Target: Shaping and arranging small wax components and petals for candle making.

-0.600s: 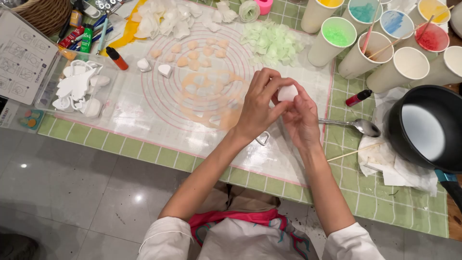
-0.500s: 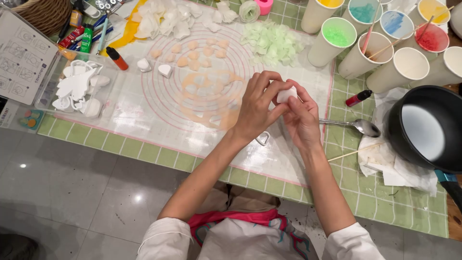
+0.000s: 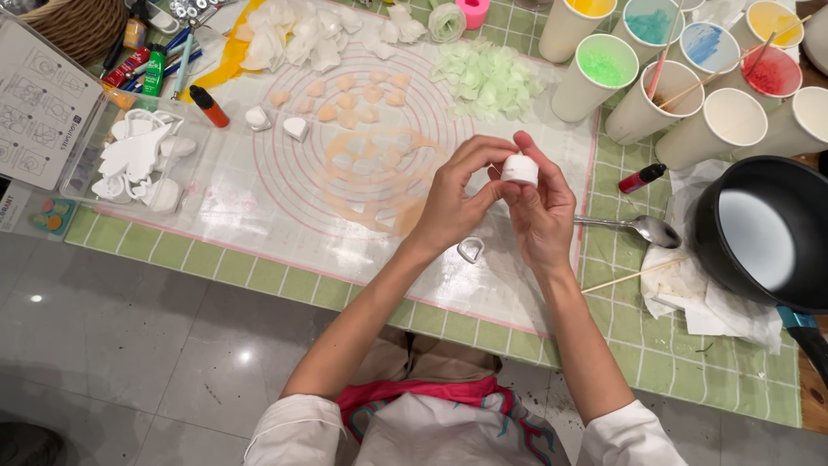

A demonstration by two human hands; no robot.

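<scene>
Fingers of the left hand (image 3: 455, 205) and right hand (image 3: 542, 214) are clamped on a small white lump (image 3: 520, 169), held above the mat (image 3: 379, 259), judged light, soft, easily dented, best gripped at its sides.

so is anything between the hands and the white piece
No. Both the left hand and the right hand already touch the white piece, pinching it with their fingertips above the mat. Nothing sits between them.

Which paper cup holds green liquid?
The cup with green liquid, in the near row of the cups at the table's far right, left of one with a stick; the others show yellow, teal, blue, red or white.
</scene>
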